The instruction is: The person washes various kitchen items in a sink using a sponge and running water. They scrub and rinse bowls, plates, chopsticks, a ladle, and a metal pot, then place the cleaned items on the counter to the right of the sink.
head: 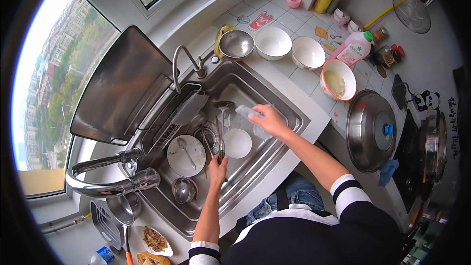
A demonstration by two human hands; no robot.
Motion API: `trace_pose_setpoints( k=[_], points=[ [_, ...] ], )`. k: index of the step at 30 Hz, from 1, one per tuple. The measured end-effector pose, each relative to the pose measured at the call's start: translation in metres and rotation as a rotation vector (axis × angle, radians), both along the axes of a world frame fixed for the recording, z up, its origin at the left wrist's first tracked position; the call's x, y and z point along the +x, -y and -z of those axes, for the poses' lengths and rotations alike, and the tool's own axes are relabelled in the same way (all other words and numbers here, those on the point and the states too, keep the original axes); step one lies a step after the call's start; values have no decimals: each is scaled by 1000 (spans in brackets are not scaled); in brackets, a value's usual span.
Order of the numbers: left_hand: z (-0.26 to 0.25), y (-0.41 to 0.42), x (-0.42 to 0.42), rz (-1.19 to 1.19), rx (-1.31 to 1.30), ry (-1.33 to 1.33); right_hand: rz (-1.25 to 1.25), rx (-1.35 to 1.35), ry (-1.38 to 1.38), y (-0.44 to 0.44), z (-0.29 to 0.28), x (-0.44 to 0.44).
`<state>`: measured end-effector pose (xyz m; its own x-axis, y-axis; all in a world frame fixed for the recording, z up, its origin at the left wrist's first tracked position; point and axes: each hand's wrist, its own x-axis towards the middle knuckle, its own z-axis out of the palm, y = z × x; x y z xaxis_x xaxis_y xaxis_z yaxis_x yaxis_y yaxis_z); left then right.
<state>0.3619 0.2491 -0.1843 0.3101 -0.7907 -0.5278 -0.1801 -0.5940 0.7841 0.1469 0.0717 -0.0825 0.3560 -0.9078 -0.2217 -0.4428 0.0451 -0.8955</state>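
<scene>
Over the steel sink (243, 176), my left hand (218, 171) grips the dark handle of a metal ladle (222, 125), its bowl pointing away from me. My right hand (266, 117) holds a pale, translucent cloth or scrubbing pad (247, 112) to the right of the ladle's bowl. A small white bowl (238, 143) lies in the sink between my hands. Left of the ladle are a patterned plate (181, 162) with a metal spoon (187, 152) on it, and chopsticks (206, 143) by the drain. Small metal bowls (184, 190) sit nearer me.
A chrome faucet (110, 186) arches over the sink's left side. Several bowls, including a white bowl (273, 43), line the tiled counter behind, near a pink bottle (351, 49). A large lidded pan (369, 130) stands right. A saucepan (124, 208) and a dish of food (153, 240) sit lower left.
</scene>
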Motion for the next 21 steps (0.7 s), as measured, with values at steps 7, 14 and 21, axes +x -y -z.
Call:
trace_pose_setpoints(
  k=[7, 14, 21],
  points=[
    [36, -8, -9, 228, -17, 465, 162, -508, -60, 88, -45, 47],
    [12, -23, -31, -164, -110, 228, -10, -792, -648, 173, -30, 74],
    [-39, -12, -26, -318, -161, 87, -156, -996, -694, 181, -20, 74]
  ],
)
